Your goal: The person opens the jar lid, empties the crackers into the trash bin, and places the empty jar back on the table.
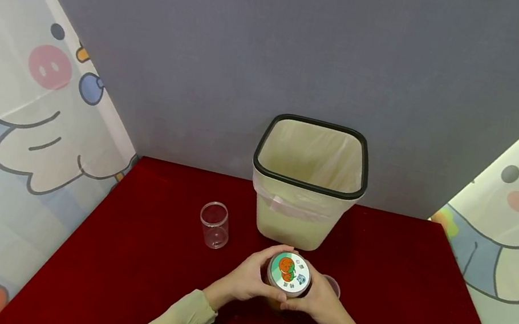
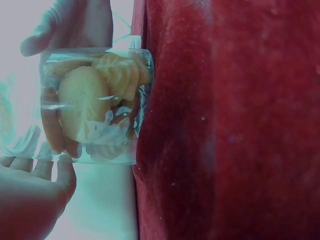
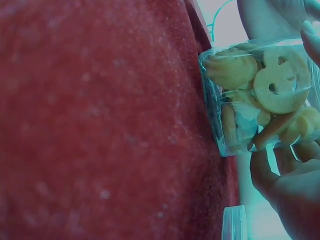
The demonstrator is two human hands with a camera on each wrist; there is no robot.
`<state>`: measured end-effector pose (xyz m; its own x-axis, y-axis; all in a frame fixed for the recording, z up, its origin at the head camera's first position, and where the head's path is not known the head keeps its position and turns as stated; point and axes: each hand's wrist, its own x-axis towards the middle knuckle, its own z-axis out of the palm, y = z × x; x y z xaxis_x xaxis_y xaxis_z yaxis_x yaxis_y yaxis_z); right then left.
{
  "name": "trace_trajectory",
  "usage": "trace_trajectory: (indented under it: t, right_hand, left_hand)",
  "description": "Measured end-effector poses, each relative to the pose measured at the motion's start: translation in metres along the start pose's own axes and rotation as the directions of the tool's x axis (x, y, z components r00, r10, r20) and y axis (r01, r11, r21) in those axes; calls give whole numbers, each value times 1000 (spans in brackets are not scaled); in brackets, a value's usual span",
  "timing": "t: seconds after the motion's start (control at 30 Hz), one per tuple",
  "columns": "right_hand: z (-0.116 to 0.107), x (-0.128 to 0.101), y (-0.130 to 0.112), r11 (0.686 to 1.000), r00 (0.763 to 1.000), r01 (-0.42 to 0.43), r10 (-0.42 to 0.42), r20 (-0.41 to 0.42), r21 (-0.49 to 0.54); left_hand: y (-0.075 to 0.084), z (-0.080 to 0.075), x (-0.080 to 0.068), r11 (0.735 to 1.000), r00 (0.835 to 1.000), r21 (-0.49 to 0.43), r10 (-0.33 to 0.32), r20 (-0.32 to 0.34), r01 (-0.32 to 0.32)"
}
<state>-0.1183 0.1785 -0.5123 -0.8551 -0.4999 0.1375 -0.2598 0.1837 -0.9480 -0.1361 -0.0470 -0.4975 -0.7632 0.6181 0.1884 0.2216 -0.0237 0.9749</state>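
Observation:
Both hands hold a clear jar of cookies [image 2: 85, 102], upright with its base at the red cloth. Its round lid [image 1: 290, 272] carries a label with orange fruit on green and white. My left hand [image 1: 249, 279] grips the jar's left side, thumb at the front. From the right, my right hand [image 1: 321, 300] grips it the same way, the two thumbs nearly meeting. Through the wall in the right wrist view show several cookies, one with a face-like pattern [image 3: 281, 87]. A small round clear piece with a pinkish rim [image 1: 334, 285] lies partly hidden behind my right hand.
A cream trash bin [image 1: 293, 220] with a black rim and a liner stands just beyond the hands. An uncovered clear jar [image 1: 215, 226] stands to the left. Red cloth [image 1: 114, 275] covers the table, with a grey wall [image 1: 214, 61] behind and cartoon-print sheets at both sides.

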Motion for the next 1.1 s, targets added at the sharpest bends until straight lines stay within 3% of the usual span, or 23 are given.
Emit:
trace_trajectory:
  t: [0.23,0.47,0.67,0.9,1.1]
  right_hand:
    - [0,2,0,1000,1000,25,-25,-2,-16]
    - [0,2,-1,998,999,26,-27,-22,-59]
    - [1,2,0,998,1000,17,-19,-20,-58]
    - [1,1,1,999,1000,-10,9,-10,-40]
    - [0,1,0,998,999,-35,34,-27,-59]
  left_hand:
    - [0,-3,-4,999,999,-8,45,-10,-45]
    - [1,-7,-9,993,995,79,89,-36,-86]
    - [3,-9,-15,992,995,102,81,-63,-74]
    - [4,-11,-23,991,989,119,72,-133,-57]
    - [3,-13,-28,990,971,120,100,-219,-75]
